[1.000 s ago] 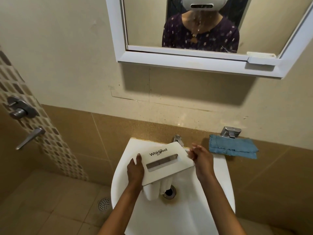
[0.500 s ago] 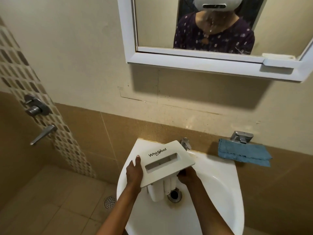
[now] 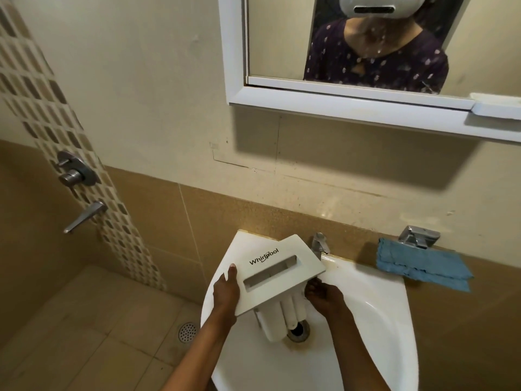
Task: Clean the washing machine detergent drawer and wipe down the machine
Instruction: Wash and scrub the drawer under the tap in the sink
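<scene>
A white detergent drawer (image 3: 277,270) with a Whirlpool front panel stands tilted in the white sink (image 3: 375,311), its body pointing down toward the drain (image 3: 298,331). My left hand (image 3: 225,292) grips the panel's left edge, thumb on top. Under the panel's right side, my right hand (image 3: 324,297) touches the drawer body; its fingertips are hidden by the panel. A folded blue cloth (image 3: 420,266) lies on the ledge to the right of the sink.
A chrome tap (image 3: 320,245) stands at the back of the sink, partly behind the drawer. Another chrome fitting (image 3: 417,237) sits behind the cloth. Shower valves (image 3: 74,172) and a lever (image 3: 84,215) are on the left wall. A floor drain (image 3: 187,331) lies left of the sink. A mirror (image 3: 366,52) hangs above.
My right hand moved from the panel's upper right corner down under the panel to the drawer body. The left hand kept its grip. The camera view shifted left.
</scene>
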Motion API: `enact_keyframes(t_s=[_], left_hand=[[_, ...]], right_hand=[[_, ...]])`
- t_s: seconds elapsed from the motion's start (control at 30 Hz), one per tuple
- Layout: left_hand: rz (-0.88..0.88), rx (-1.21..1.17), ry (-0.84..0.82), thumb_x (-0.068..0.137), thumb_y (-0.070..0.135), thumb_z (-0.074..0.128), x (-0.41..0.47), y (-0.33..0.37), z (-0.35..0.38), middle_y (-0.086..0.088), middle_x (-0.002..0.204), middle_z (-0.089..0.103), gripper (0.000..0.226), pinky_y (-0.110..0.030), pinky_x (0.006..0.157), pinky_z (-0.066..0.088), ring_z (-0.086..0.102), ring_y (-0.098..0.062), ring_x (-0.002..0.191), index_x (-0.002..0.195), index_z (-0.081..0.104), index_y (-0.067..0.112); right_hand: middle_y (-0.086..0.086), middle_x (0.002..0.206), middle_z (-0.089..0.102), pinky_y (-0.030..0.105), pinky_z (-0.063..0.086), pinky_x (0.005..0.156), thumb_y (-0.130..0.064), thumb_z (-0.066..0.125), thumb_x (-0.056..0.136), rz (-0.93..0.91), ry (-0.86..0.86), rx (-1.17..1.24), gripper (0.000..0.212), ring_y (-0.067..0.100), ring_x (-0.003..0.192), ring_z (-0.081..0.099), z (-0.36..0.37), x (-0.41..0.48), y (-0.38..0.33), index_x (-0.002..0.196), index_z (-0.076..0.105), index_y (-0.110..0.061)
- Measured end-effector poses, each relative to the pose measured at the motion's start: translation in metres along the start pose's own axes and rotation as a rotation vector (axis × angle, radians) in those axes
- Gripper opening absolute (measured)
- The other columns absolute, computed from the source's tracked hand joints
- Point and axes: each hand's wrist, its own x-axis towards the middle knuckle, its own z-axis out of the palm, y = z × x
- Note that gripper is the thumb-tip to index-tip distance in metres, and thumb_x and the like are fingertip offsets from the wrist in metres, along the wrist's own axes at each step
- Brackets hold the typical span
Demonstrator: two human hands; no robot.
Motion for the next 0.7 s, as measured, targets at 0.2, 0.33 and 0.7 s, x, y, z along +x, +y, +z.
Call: enact_keyframes(t_s=[0.2,0.33,0.7], left_hand=[[-0.01,0.025,-0.039,0.094,0.049,0.039,-0.003,0.004,0.003,-0.014,0.129,0.054,0.055,-0.041,0.086,0.048,0.056,-0.035,0.11,0.135,0.044,0.013],[0.022,0.052,-0.036,0.095,0.047,0.039,0.0,0.004,0.007,-0.014,0.131,0.051,0.054,-0.041,0.089,0.045,0.052,-0.034,0.114,0.136,0.044,0.011],[0.114,0.09,-0.087,0.098,0.038,0.04,-0.014,0.006,0.023,-0.015,0.126,0.056,0.044,-0.04,0.093,0.043,0.053,-0.034,0.113,0.129,0.05,0.008]], right_hand=[[0.001,0.079,0.054,0.015,0.042,0.066,-0.014,0.036,0.096,-0.024,-0.111,0.445,0.018,0.008,0.073,0.048,-0.026,0.007,-0.032,0.083,0.049,-0.012],[0.006,0.062,0.048,0.018,0.039,0.056,0.015,0.074,0.04,-0.069,-0.235,0.579,0.045,0.014,0.055,0.047,-0.028,-0.001,-0.069,0.068,0.047,-0.008],[0.014,0.084,0.068,0.022,0.053,0.065,0.006,0.042,0.092,-0.266,-0.347,-1.118,0.024,0.016,0.072,0.062,0.072,-0.088,-0.114,0.101,0.064,0.008]])
